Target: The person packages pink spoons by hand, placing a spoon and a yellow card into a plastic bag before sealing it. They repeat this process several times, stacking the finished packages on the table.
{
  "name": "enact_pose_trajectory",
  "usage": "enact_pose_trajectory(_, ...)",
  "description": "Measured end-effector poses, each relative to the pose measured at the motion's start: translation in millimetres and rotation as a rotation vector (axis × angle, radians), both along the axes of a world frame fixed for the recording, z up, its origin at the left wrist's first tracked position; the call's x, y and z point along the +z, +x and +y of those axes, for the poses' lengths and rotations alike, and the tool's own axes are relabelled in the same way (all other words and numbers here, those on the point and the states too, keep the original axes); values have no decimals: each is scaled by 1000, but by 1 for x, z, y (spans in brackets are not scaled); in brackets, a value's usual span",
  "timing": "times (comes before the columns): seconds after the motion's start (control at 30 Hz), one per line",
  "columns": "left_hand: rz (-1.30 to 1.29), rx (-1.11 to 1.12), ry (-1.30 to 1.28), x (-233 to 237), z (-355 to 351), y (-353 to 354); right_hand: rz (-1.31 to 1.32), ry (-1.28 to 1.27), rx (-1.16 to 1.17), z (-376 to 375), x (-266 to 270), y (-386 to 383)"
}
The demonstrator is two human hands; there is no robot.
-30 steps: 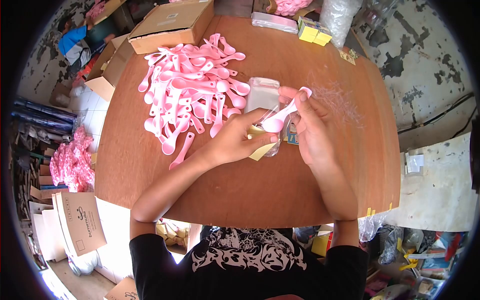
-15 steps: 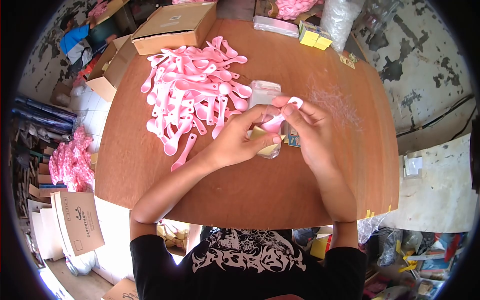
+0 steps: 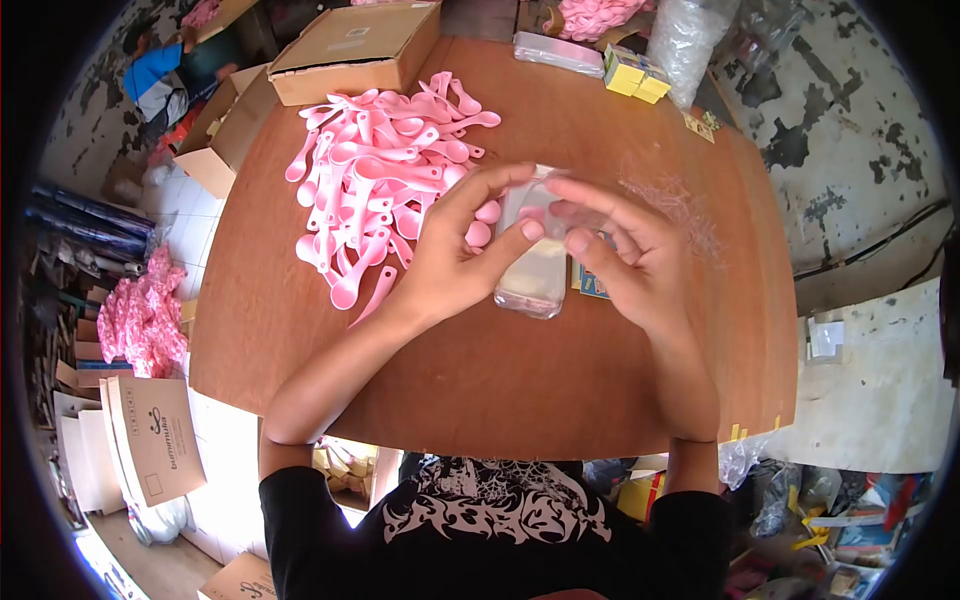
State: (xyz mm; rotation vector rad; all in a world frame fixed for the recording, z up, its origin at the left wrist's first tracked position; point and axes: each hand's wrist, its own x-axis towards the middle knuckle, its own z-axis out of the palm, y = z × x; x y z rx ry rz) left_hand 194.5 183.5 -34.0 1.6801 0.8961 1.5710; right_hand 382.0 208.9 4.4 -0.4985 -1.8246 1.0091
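Note:
My left hand (image 3: 455, 255) is curled, its thumb and forefinger around a clear plastic bag (image 3: 553, 212), which is hard to make out. A bit of pink, likely part of a spoon (image 3: 531, 213), shows between those fingers. My right hand (image 3: 635, 250) faces it from the right, its thumb apart from the bent fingers, the fingertips close to the bag. Under both hands lies a stack of clear plastic sleeves (image 3: 530, 290). Beside it, partly under my right hand, sits a small blue printed card (image 3: 590, 280). A heap of pink spoons (image 3: 370, 180) lies left of my left hand.
A closed cardboard box (image 3: 350, 55) stands at the table's back left. Small yellow boxes (image 3: 636, 75), a clear-wrapped pack (image 3: 558, 54) and a big plastic roll (image 3: 690, 50) stand at the back right. Thin plastic strands (image 3: 680, 215) lie on the right. Another person (image 3: 155, 80) is at far left.
The pink spoon handle and yellow card seen between my hands are no longer plainly visible. My left hand has shifted left and up; my right hand's thumb and fingers have parted.

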Motion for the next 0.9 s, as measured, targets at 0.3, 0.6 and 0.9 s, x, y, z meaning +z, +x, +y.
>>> enact_pose_trajectory(0.3, 76, -22, -176, -2, -12, 4, -304, 464, -355, -6, -6, 2)
enact_pose_trajectory(0.6, 284, -6, -5, -3, -17, 8, -537, 853, -529, -10, -7, 5)
enact_pose_trajectory(0.9, -48, -82, -24, 6, -23, 4, 231, -153, -238, 1, 11, 40)
